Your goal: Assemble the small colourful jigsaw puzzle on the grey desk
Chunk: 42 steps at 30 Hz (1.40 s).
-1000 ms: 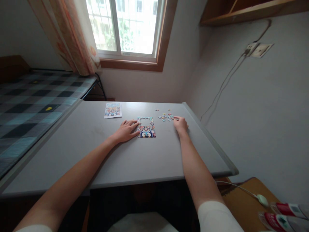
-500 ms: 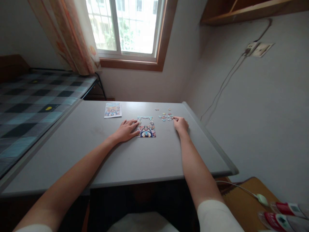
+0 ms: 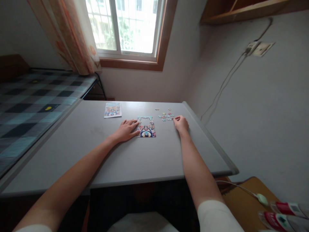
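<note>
Right hand [image 3: 181, 123]: fingers curled in since a second ago; whether it pinches a piece, cannot tell. Table [image 3: 145, 161]: grey. Left hand [image 3: 126, 130]: flat, spread, holding nothing, touching the puzzle's left edge. Puzzle [image 3: 146, 127]: mid-table, lower part joined, upper centre unfilled. Picture card [image 3: 112, 110]: well left, no obstruction. Loose pieces [image 3: 166, 116]: unplaced, just beside the right hand.

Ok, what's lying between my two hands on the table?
In the head view, the partly assembled puzzle lies between the left hand and right hand, then bare table.
</note>
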Each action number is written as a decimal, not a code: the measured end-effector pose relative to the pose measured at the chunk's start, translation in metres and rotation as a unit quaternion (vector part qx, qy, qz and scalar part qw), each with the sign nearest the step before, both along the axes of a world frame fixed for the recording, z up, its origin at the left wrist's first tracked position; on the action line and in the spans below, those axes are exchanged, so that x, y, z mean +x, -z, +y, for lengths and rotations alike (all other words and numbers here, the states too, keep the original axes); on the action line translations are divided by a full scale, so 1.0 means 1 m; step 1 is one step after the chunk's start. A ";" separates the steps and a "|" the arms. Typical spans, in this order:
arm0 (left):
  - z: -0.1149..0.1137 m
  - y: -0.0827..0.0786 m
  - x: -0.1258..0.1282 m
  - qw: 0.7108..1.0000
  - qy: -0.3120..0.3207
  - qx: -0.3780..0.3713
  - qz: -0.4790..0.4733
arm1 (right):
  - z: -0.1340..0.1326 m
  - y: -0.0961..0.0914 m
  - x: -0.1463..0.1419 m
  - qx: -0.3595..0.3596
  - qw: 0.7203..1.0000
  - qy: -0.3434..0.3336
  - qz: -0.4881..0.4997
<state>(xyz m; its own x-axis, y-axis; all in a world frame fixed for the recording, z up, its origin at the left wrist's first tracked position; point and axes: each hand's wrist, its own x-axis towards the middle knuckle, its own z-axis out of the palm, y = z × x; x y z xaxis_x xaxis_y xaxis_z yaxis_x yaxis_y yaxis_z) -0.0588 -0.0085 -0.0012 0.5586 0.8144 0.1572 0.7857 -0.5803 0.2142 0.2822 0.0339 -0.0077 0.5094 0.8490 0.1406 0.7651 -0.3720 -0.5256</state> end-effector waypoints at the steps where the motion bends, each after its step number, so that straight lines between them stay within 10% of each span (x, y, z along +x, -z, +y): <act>1: 0.000 0.000 0.000 1.000 0.000 0.001 0.000 | 0.000 0.000 0.000 0.004 1.000 0.000 0.004; 9: 0.000 0.000 0.000 1.000 -0.002 0.005 0.002 | 0.001 -0.004 -0.006 0.086 0.991 -0.005 0.107; 17: -0.002 -0.003 0.002 1.000 -0.005 -0.002 0.003 | 0.003 -0.006 -0.042 0.143 0.882 -0.283 0.348; 42: -0.004 -0.006 0.003 1.000 -0.006 -0.006 0.007 | -0.017 -0.011 -0.084 0.050 0.873 -0.460 0.157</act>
<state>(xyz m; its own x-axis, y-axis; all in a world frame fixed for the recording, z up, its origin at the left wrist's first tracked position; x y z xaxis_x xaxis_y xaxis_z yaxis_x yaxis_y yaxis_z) -0.0557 -0.0125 0.0043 0.5509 0.8229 0.1387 0.7956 -0.5681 0.2104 0.1981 0.0168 0.0037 -0.3548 0.9102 0.2136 0.5287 0.3837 -0.7571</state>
